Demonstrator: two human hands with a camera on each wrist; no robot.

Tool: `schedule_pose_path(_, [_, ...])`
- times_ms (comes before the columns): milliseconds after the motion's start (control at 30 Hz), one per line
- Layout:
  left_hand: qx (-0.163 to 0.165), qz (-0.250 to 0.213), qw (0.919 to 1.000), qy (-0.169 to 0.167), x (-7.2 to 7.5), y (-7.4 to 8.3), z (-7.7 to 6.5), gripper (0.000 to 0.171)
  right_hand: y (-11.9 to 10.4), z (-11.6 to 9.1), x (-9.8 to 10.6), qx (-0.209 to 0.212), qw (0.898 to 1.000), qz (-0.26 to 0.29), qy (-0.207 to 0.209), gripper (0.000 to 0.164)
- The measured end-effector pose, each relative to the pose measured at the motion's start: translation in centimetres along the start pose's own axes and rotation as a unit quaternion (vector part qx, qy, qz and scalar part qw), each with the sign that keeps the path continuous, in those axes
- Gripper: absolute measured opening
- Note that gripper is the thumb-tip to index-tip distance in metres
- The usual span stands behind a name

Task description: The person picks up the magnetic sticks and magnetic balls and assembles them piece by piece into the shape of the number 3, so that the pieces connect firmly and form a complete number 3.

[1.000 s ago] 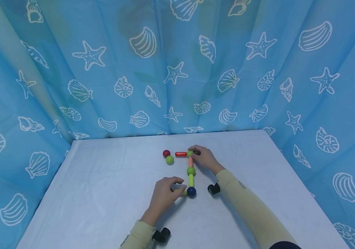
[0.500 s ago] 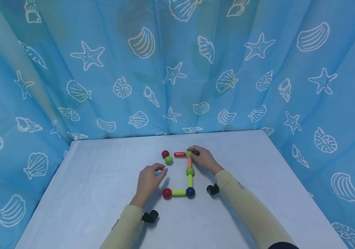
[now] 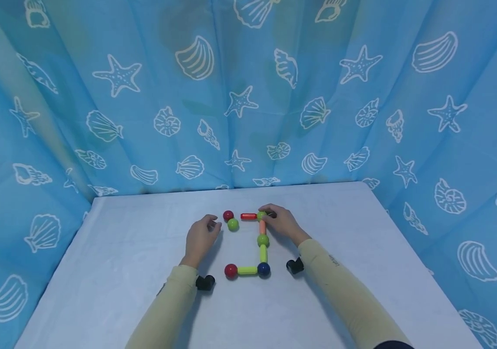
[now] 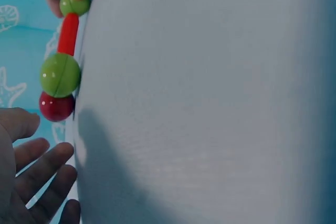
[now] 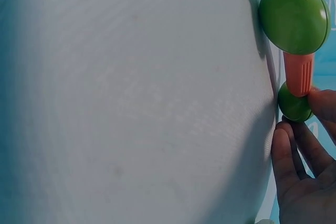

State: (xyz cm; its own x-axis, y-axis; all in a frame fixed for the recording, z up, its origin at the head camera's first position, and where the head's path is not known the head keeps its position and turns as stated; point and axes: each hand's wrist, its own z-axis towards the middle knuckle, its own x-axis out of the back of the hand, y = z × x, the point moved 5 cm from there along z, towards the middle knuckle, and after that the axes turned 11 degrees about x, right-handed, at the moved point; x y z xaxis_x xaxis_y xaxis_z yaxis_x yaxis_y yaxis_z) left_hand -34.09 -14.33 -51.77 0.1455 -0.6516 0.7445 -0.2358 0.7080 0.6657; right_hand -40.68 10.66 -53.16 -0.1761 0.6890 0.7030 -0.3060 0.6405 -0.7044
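On the white table lies a chain of coloured rods and balls. It runs from a red rod (image 3: 248, 216) through a green corner ball (image 5: 294, 107), an orange rod (image 5: 299, 74), a middle green ball (image 3: 263, 240) and a yellow-green rod (image 3: 263, 253) to a dark blue ball (image 3: 263, 269). Another yellow-green rod (image 3: 247, 270) joins that to a red ball (image 3: 231, 271). My right hand (image 3: 284, 224) pinches the green corner ball between thumb and fingers. Holding nothing, my left hand (image 3: 201, 240) is beside a loose dark red ball (image 3: 228, 215) and green ball (image 3: 233, 224), fingers apart in the left wrist view.
A blue curtain (image 3: 240, 97) with white shells and starfish hangs behind and beside the white table (image 3: 144, 242). Small black devices (image 3: 205, 283) are worn at both wrists.
My left hand has come away from the front yellow-green rod, uncovering the red ball at its end, and moved back and left towards the loose balls. My right hand stays on the corner ball.
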Motion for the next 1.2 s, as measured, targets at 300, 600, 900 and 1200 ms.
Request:
schedule_pose_path(300, [0.016, -0.019, 0.9996, -0.013, -0.9, 0.3, 2.1, 0.034, -0.1, -0.1, 0.2, -0.006, 1.000, 0.005, -0.001, 0.031])
schedule_pose_path(600, [0.026, -0.015, 0.9986, -0.043, -2.0, 0.5, 3.7, 0.037, -0.2, -0.2, 0.1, -0.009, 1.000, -0.001, -0.008, 0.032])
schedule_pose_path(900, [0.015, -0.028, 0.9972, -0.067, -2.5, 0.9, 4.1, 0.042, -0.2, -0.2, 0.0, -0.008, 1.000, 0.002, -0.006, 0.031])
schedule_pose_path(1200, [0.009, -0.043, 0.9954, -0.084, -2.4, 1.1, 3.8, 0.038, -0.2, -0.3, 0.1, -0.008, 1.000, 0.002, -0.001, 0.030])
